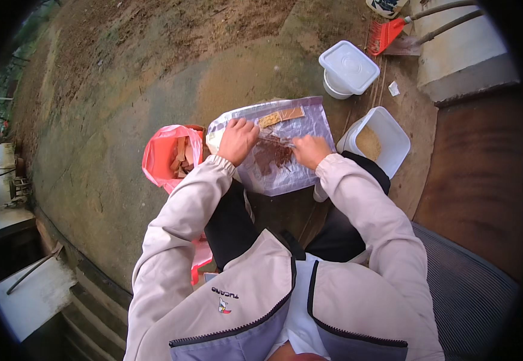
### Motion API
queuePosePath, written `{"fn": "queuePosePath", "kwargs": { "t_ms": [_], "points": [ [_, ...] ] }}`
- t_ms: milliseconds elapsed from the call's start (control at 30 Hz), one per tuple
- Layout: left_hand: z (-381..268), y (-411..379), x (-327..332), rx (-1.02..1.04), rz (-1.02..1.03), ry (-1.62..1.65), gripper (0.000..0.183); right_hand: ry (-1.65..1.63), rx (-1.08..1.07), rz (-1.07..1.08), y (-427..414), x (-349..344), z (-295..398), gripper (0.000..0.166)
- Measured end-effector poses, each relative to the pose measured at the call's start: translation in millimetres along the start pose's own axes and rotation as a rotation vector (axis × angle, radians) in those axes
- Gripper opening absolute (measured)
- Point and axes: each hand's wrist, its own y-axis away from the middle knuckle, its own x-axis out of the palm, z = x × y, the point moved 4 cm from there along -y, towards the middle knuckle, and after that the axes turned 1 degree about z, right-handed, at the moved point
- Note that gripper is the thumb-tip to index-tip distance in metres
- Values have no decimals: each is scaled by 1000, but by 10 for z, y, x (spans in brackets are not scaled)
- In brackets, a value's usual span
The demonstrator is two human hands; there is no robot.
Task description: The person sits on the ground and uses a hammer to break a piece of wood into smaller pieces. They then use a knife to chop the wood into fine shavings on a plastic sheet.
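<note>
A pale, shiny plastic sheet point(261, 180) is spread in front of my knees. My left hand point(239, 141) rests at its left side, with fingers bent over the surface; whether they grip anything is unclear. At the right side, my right hand point(311, 151) has its fingers closed on a small thin object point(292, 145), mostly hidden by the fingers. Dark brown shreds point(283, 155) lie on the sheet between both hands. Beyond them is a flat strip point(284, 116), brown at one end and yellowish and crumbly at the other.
To the left, a red bucket lined with a pink plastic bag point(155, 155) holds brown pieces. On the right, an uncovered white bucket point(399, 144) contains tan granular material. A lidded white bucket point(350, 63) stands farther off, near a red rake point(385, 37) and a wall.
</note>
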Motion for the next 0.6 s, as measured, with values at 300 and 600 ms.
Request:
{"fn": "queuePosePath", "kwargs": {
  "t_ms": [300, 600],
  "points": [
    [-34, -136, 274, 7, 37, 32, 12, 11, 11, 30, -20, 9, -212, 17],
    [-51, -146, 304, -7, 73, 28, 17, 17, 34, 49, -15, 134, -199, 16]
  ]
}}
